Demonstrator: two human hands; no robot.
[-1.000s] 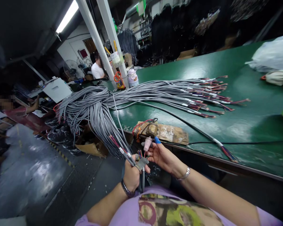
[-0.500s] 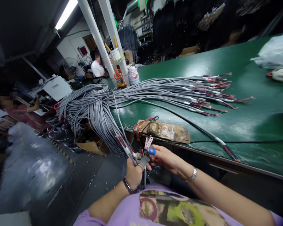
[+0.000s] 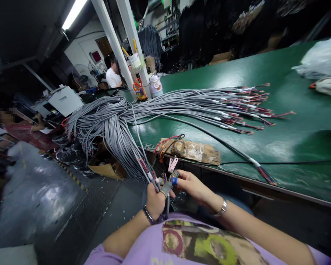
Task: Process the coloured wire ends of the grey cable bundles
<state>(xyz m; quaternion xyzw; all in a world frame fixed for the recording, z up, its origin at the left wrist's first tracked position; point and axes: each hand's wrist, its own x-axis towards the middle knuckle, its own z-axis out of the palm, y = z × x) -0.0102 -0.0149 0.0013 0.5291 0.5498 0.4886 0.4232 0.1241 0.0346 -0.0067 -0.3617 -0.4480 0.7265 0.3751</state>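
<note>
My left hand [image 3: 155, 203] is closed around several grey cables [image 3: 155, 183], low in front of my body and just off the table's edge. Coloured wire ends [image 3: 164, 177] fan out above its thumb, which wears a grey finger cover. My right hand [image 3: 188, 184] meets it from the right, thumb and finger pinched at these thin wires; the exact pinch point is partly hidden. Blue tape wraps one of its fingers. Just beyond my fingertips stands a pink clip [image 3: 173, 164] at the table edge.
A large bundle of grey cables [image 3: 110, 114] lies across the green table [image 3: 292, 147] and hangs over its near edge. A worn wooden block [image 3: 201, 152] sits at that edge. Behind are scissors [image 3: 138, 85] and a bottle [image 3: 156, 86]. Two people work at the left.
My right hand has shifted slightly, its fingers closing in toward the left thumb and wires. My left hand keeps its hold on the cables. The view has moved a little.
</note>
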